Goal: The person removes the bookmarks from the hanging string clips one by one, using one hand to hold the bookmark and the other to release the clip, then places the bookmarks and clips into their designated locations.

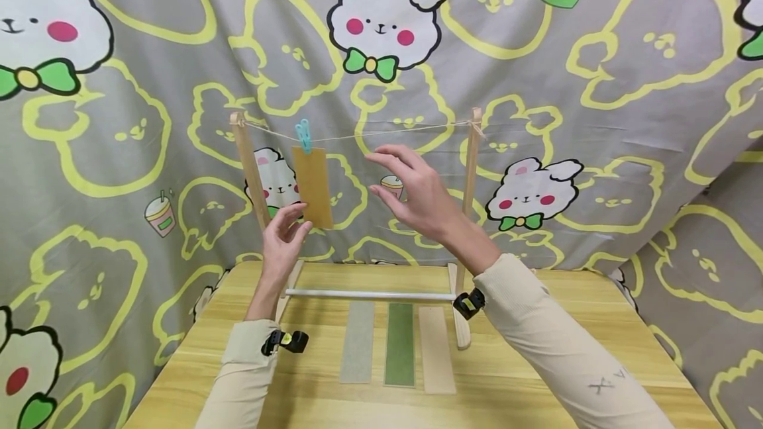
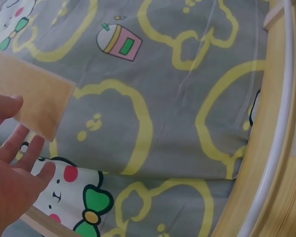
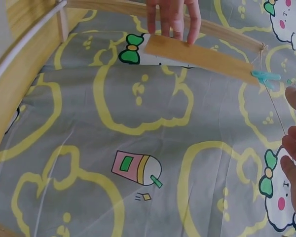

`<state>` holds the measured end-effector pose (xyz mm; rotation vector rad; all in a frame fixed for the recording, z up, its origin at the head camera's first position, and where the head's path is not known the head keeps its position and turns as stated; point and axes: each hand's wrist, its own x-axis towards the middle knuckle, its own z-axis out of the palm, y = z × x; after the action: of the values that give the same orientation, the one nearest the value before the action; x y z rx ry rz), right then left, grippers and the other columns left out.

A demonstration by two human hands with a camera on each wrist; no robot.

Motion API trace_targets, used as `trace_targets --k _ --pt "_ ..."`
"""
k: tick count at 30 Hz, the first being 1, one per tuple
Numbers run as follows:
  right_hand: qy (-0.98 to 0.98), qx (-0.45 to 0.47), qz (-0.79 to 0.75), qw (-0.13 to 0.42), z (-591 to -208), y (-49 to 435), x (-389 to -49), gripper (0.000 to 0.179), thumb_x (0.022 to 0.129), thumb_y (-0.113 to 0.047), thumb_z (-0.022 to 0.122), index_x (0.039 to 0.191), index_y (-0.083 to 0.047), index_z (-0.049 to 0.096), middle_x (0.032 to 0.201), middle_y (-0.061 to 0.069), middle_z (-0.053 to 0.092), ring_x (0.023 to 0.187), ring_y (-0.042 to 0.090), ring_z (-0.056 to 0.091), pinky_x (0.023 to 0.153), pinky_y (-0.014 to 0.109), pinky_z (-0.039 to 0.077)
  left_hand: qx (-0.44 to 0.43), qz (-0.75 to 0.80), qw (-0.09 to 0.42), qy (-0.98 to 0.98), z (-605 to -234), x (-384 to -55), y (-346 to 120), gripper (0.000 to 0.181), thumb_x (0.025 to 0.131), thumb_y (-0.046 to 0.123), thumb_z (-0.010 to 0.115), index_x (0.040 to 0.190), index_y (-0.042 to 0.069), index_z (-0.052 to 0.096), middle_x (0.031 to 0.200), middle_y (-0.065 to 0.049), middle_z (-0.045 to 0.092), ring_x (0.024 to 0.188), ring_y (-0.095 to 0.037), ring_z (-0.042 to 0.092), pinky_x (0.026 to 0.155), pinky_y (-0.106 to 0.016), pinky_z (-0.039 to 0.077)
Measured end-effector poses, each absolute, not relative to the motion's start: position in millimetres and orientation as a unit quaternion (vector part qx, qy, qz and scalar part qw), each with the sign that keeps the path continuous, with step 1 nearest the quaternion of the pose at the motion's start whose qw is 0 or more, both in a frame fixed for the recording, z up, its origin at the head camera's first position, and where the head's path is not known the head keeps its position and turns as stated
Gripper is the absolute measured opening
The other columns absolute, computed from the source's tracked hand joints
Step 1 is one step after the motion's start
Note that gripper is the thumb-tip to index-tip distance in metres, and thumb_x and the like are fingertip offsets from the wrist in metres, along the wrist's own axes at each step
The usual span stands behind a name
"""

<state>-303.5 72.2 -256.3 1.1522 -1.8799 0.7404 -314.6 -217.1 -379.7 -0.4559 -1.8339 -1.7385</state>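
Note:
A yellow-brown rectangular card [image 1: 314, 187] hangs from a thin string [image 1: 381, 133], held at its top by a light blue clothespin [image 1: 303, 136]. My left hand [image 1: 283, 238] is at the card's lower left edge, thumb and fingers spread apart. In the left wrist view the thumb [image 2: 7, 105] overlaps the card; whether it touches cannot be told. My right hand [image 1: 420, 194] is raised to the right of the card, just below the string, thumb and fingers apart with nothing between them. In the right wrist view the same clothespin [image 3: 265, 76] sits near those fingertips.
The string is tied between two wooden posts [image 1: 471, 171] joined low down by a white rod [image 1: 369, 294]. On the wooden table [image 1: 512, 376] lie a grey strip [image 1: 357, 343], a green strip [image 1: 400, 346] and a beige strip [image 1: 437, 349]. A patterned curtain [image 1: 536, 78] hangs behind.

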Motion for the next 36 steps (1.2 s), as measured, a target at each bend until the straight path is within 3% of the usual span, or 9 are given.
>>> trace_targets --k 4,9,14,24,36 --pt "-0.740 0.459 0.292 0.396 -252 68 -306 0.044 0.093 -0.012 0.077 0.135 -0.003 0.064 0.133 0.016 0.059 0.125 0.026 0.055 0.103 0.037 0.050 -0.169 -0.651 0.289 -0.681 -379 -314 -215 0.035 0.095 -0.011 0.064 0.130 -0.011 0.060 0.132 -0.027 0.061 0.124 -0.033 0.057 0.113 -0.054 0.041" --pt "-0.741 0.460 0.288 0.394 -247 63 -309 0.045 0.093 -0.011 0.078 0.134 -0.003 0.064 0.134 0.015 0.059 0.127 0.026 0.054 0.107 0.037 0.048 -0.157 -0.649 0.313 -0.676 -378 -313 -214 0.035 0.092 -0.017 0.063 0.127 -0.015 0.060 0.121 -0.036 0.061 0.106 -0.029 0.061 0.097 -0.030 0.055" --pt "-0.747 0.459 0.282 0.390 -242 57 -311 0.046 0.093 -0.013 0.077 0.135 -0.002 0.063 0.136 0.015 0.059 0.131 0.026 0.052 0.113 0.036 0.043 -0.149 -0.655 0.359 -0.647 -378 -312 -214 0.033 0.087 -0.023 0.065 0.120 -0.017 0.063 0.108 -0.041 0.061 0.090 -0.019 0.063 0.077 -0.016 0.056" --pt "-0.765 0.454 0.259 0.376 -222 39 -312 0.045 0.096 -0.017 0.074 0.138 -0.006 0.062 0.136 0.012 0.059 0.129 0.024 0.053 0.114 0.030 0.041 -0.144 -0.659 0.385 -0.631 -377 -308 -214 0.035 0.083 -0.027 0.065 0.116 -0.013 0.067 0.115 -0.028 0.065 0.095 -0.018 0.064 0.078 -0.017 0.058" --pt "-0.782 0.461 0.226 0.352 -199 13 -324 0.041 0.100 -0.013 0.067 0.140 -0.005 0.060 0.136 0.009 0.059 0.128 0.022 0.054 0.111 0.028 0.043 -0.149 -0.656 0.398 -0.624 -377 -309 -215 0.034 0.083 -0.028 0.063 0.115 -0.015 0.067 0.115 -0.028 0.066 0.099 -0.017 0.065 0.082 -0.020 0.058"
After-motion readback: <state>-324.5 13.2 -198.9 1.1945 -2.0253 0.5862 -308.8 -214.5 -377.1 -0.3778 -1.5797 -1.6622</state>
